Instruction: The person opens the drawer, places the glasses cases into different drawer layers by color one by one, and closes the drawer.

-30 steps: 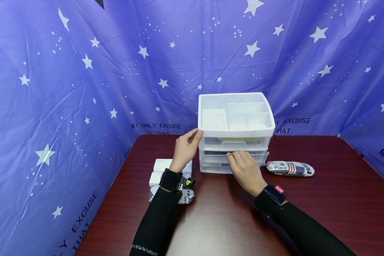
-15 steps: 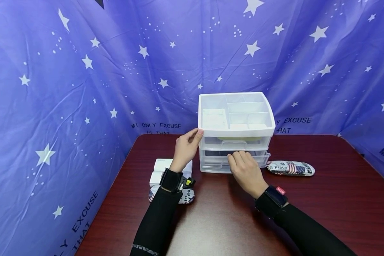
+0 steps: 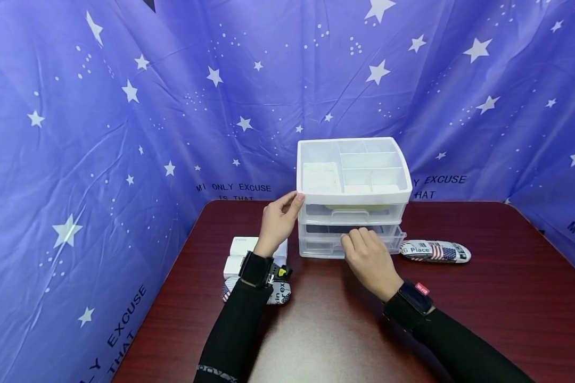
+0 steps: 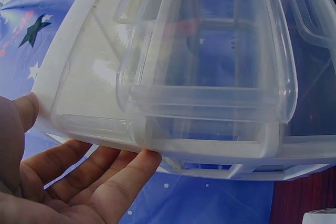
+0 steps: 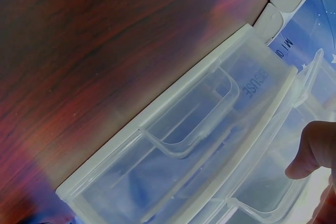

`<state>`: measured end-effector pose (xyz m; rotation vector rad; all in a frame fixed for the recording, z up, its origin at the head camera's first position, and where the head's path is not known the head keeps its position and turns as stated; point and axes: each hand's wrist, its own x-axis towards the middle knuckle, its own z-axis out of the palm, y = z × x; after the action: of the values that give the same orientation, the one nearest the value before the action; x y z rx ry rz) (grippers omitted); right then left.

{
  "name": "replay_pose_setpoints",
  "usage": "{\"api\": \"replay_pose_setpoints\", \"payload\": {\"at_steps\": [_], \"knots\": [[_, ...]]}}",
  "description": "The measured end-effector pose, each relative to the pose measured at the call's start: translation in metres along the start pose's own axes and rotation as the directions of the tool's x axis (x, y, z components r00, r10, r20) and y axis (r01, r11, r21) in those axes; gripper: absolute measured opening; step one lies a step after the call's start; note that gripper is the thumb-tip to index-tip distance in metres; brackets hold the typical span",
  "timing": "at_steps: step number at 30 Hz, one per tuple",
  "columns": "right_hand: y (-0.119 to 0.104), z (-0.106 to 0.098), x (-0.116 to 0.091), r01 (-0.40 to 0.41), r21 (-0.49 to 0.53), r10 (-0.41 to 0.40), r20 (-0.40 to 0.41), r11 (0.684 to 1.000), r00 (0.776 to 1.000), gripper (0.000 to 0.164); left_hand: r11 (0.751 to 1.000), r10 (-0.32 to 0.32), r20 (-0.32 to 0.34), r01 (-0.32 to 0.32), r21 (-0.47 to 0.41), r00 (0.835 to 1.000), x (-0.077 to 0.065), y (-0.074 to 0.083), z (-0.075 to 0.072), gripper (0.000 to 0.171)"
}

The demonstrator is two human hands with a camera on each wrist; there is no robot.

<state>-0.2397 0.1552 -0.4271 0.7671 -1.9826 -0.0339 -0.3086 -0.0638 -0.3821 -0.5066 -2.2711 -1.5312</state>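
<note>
A white-framed drawer unit (image 3: 354,198) with clear plastic drawers stands on the dark red table (image 3: 316,330). My left hand (image 3: 278,221) grips its left front edge; in the left wrist view the thumb (image 4: 26,111) lies on one side of the frame and the fingers (image 4: 113,187) on the other. At the front of the middle drawer (image 3: 396,234), which is pulled part way out, my right hand (image 3: 369,260) has its fingers curled over the handle area. The right wrist view shows the thumb (image 5: 310,153) at that drawer, most of the hand being cut off.
White boxes (image 3: 244,246) lie left of the unit. A printed, rounded case (image 3: 280,293) is partly hidden under my left wrist. A similar case (image 3: 435,251) lies right of the unit, close to the drawer's corner. A starry blue curtain (image 3: 268,96) hangs behind.
The middle drawer has slid slightly further out toward me, and my right hand has come back a little with it. My left hand stays at the unit's edge.
</note>
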Motion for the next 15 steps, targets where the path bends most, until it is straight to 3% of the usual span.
{"api": "replay_pose_setpoints", "payload": {"at_steps": [15], "knots": [[-0.0056,-0.0084,-0.0014,0.006,0.009,-0.006,-0.012,1.000,1.000,0.026,1.000,-0.013,-0.002,0.013,-0.001,1.000,0.0001,0.0008,-0.0002,0.054]]}}
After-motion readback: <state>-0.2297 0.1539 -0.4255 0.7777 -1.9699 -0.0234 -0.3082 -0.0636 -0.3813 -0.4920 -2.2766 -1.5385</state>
